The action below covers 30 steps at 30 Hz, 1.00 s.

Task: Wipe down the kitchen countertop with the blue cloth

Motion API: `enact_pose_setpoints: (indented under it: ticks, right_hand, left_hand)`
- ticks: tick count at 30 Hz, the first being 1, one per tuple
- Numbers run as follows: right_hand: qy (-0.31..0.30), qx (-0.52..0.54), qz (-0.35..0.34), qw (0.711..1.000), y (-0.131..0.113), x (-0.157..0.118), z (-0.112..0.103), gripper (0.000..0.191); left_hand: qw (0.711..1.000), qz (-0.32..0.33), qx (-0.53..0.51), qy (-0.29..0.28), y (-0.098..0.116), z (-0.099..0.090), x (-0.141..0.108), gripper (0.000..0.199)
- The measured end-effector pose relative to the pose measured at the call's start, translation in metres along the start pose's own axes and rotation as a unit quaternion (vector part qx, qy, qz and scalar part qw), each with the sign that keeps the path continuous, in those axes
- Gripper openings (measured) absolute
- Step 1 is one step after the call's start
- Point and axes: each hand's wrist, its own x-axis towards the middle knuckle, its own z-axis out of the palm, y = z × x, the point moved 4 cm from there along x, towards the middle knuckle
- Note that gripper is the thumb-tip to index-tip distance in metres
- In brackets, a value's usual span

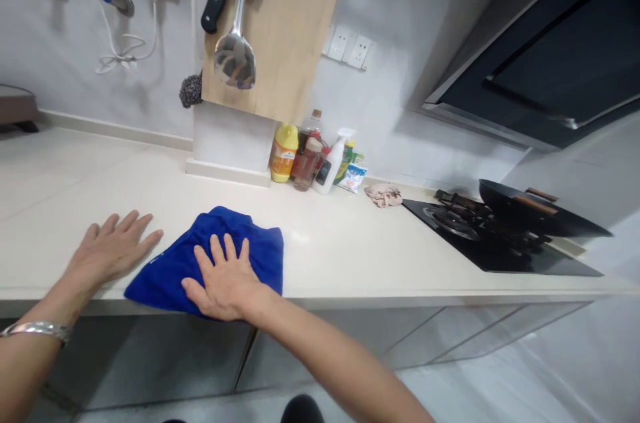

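Observation:
A blue cloth lies spread on the white countertop, its lower side reaching over the front edge. My right hand rests flat on top of the cloth with the fingers spread. To the left of the cloth, my left hand is laid on the bare counter, fingers apart and nothing held. A silver bracelet is around the left wrist.
Bottles, including a yellow one and a white spray bottle, stand against the wall. A crumpled rag lies beside the black stove, which bears a wok. A cutting board hangs above, with a ladle.

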Motion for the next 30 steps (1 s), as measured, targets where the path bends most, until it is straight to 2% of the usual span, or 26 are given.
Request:
enact_pose_setpoints:
  ticks: [3, 7, 9, 10, 13, 17, 20, 24, 27, 30]
  right_hand:
    - [-0.001, -0.003, -0.041, 0.999, 0.013, -0.024, -0.008, 0.071]
    - [-0.023, 0.011, -0.048, 0.998, 0.051, -0.060, -0.022, 0.061]
    - [-0.023, 0.035, -0.028, 0.999, 0.076, -0.078, -0.027, 0.056]
    - [-0.003, 0.037, -0.009, 0.999, 0.090, -0.086, -0.029, 0.057]
    - [0.036, -0.014, 0.055, 0.998, 0.134, -0.112, -0.033, 0.064]
    - [0.015, -0.065, 0.124, 0.990, 0.189, -0.128, -0.034, 0.060]
    - [0.012, -0.102, 0.206, 0.973, 0.228, -0.117, -0.036, 0.060]
    - [0.005, -0.123, 0.323, 0.938, 0.265, -0.074, -0.039, 0.058]
    - [-0.010, -0.105, 0.376, 0.920, 0.276, -0.034, -0.042, 0.061]
    - [-0.012, -0.090, 0.419, 0.904, 0.273, 0.001, -0.043, 0.064]
  left_hand:
    - [1.000, -0.001, -0.002, -0.006, -0.002, -0.001, -0.001, 0.069]
    - [1.000, 0.000, -0.020, -0.005, -0.001, 0.000, -0.002, 0.072]
    - [1.000, 0.000, -0.028, -0.005, 0.000, -0.001, -0.003, 0.072]
    - [1.000, 0.002, -0.031, -0.004, 0.001, -0.001, -0.004, 0.073]
    - [0.999, 0.006, -0.032, -0.002, 0.002, 0.000, -0.004, 0.073]
    - [1.000, 0.003, -0.029, 0.001, 0.001, 0.004, -0.003, 0.073]
    - [1.000, -0.002, -0.023, 0.001, 0.001, 0.006, -0.003, 0.072]
    - [1.000, -0.016, -0.012, -0.006, 0.004, 0.006, -0.002, 0.071]
    - [1.000, -0.025, -0.016, -0.004, 0.005, 0.007, -0.001, 0.071]
    - [0.999, -0.030, -0.019, 0.005, 0.006, 0.006, -0.001, 0.071]
